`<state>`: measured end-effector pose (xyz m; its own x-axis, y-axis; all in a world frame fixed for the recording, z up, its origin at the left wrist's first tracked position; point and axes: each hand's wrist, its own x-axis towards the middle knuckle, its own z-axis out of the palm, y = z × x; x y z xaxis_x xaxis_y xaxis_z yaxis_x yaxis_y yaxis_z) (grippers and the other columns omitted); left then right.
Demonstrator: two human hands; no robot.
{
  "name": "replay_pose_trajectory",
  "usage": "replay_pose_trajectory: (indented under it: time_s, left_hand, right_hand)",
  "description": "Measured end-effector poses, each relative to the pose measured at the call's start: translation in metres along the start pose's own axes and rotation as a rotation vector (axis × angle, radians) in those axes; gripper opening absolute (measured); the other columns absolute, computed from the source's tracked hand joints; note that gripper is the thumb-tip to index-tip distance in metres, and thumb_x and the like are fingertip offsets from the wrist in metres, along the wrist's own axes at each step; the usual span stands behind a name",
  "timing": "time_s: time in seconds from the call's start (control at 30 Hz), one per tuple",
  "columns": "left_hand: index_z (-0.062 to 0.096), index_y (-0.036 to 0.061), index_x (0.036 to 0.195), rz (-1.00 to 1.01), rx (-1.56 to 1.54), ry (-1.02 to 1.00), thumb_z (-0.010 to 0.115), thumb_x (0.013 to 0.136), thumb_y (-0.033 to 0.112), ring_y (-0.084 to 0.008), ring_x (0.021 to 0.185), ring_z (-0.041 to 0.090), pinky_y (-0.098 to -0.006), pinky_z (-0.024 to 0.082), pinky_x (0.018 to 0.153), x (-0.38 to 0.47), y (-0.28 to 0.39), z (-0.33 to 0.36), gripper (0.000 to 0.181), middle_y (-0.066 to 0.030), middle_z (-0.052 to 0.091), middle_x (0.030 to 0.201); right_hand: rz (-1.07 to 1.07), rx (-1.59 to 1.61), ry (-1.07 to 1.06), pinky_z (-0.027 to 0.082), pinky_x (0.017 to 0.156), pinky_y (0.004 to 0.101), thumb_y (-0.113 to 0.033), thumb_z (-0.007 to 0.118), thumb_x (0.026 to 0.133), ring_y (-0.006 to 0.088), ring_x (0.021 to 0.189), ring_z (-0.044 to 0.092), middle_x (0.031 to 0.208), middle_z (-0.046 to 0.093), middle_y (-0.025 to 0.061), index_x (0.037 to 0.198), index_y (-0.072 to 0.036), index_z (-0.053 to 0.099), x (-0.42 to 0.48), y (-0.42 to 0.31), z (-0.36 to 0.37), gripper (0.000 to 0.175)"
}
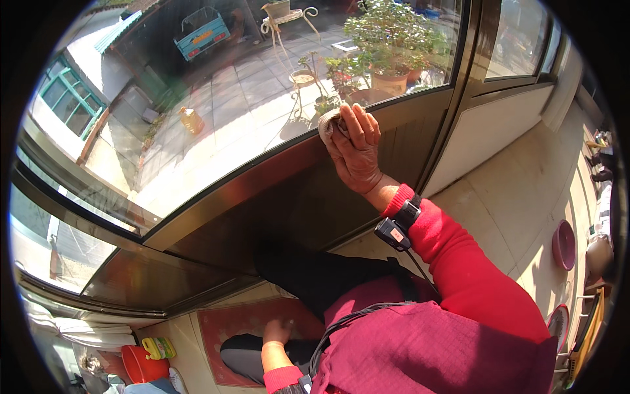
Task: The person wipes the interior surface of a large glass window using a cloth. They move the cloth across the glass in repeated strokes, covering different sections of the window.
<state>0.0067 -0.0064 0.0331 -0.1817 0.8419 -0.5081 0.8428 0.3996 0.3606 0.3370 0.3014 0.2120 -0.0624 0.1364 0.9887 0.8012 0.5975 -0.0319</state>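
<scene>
My right hand (358,147) presses a folded, light-coloured cloth (327,127) against the lower edge of a large glass pane (246,113), where the glass meets the brown metal frame (236,189). The fingers lie over the cloth and point up toward the glass. Lower down, my left hand (278,331) rests by my bent knee, above a red patterned mat (236,315); whether it holds anything cannot be made out. Through the glass a paved yard shows, with potted plants (389,81), a white metal plant stand and a yellowish plastic jug (191,120).
At the lower left stand a red bucket (140,364) and a yellow plastic jug (160,347), near a person's leg and shoe (177,380). A tied white curtain (93,332) hangs there. A purple basin (564,245) is on the tiled floor at the right.
</scene>
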Motion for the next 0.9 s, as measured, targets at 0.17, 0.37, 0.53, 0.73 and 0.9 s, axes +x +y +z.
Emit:
replay_pose_trajectory:
  time_s: [0.17,0.37,0.53,0.73,0.9]
  left_hand:
    - [0.071,0.0068,0.118,0.07,-0.048,0.031,0.066,0.09,0.036,-0.0435,0.11,0.063,-0.049,0.05,0.095,-0.015,-0.001,-0.005,0.041,-0.026,0.068,0.113]
    - [0.066,0.0094,0.126,-0.125,-0.062,0.006,0.065,0.09,0.035,-0.0421,0.111,0.063,-0.0492,0.05,0.095,-0.033,0.002,-0.009,0.044,-0.0243,0.068,0.115]
    - [0.064,0.01,0.129,-0.097,-0.063,-0.003,0.065,0.09,0.034,-0.0419,0.112,0.063,-0.0488,0.05,0.096,-0.038,-0.001,-0.011,0.046,-0.024,0.068,0.117]
    - [0.063,0.0092,0.133,-0.107,-0.207,0.017,0.066,0.09,0.032,-0.0403,0.115,0.063,-0.0456,0.05,0.098,-0.046,-0.003,-0.01,0.048,-0.0225,0.067,0.12]
    - [0.062,0.0064,0.134,-0.101,-0.262,0.012,0.067,0.091,0.029,-0.0384,0.121,0.06,-0.043,0.047,0.103,-0.035,-0.015,0.0,0.049,-0.0228,0.065,0.127]
  right_hand:
    - [-0.206,0.073,-0.112,0.036,0.111,0.0408,-0.017,0.067,0.084,0.0216,0.135,0.047,0.147,0.051,-0.0004,0.119,-0.022,0.068,0.022,-0.067,0.025,0.035]
    - [-0.397,0.149,-0.148,0.036,0.111,0.0389,-0.021,0.067,0.084,0.018,0.132,0.049,0.149,0.049,-0.0041,0.124,-0.022,0.066,0.044,-0.133,0.057,0.04]
    - [-0.512,0.199,-0.25,0.035,0.113,0.0392,-0.022,0.066,0.085,0.0195,0.136,0.045,0.15,0.048,-0.002,0.121,-0.016,0.066,0.052,-0.164,0.07,0.037]
    - [-0.501,0.131,-0.216,0.037,0.113,0.0392,-0.02,0.068,0.083,0.0193,0.133,0.049,0.147,0.051,-0.002,0.114,-0.02,0.071,0.046,-0.096,0.038,0.032]
    - [-0.38,-0.096,-0.286,0.038,0.113,0.0408,-0.014,0.068,0.082,0.0213,0.134,0.051,0.146,0.054,0.0009,0.113,-0.021,0.072,0.032,0.004,-0.015,0.033]
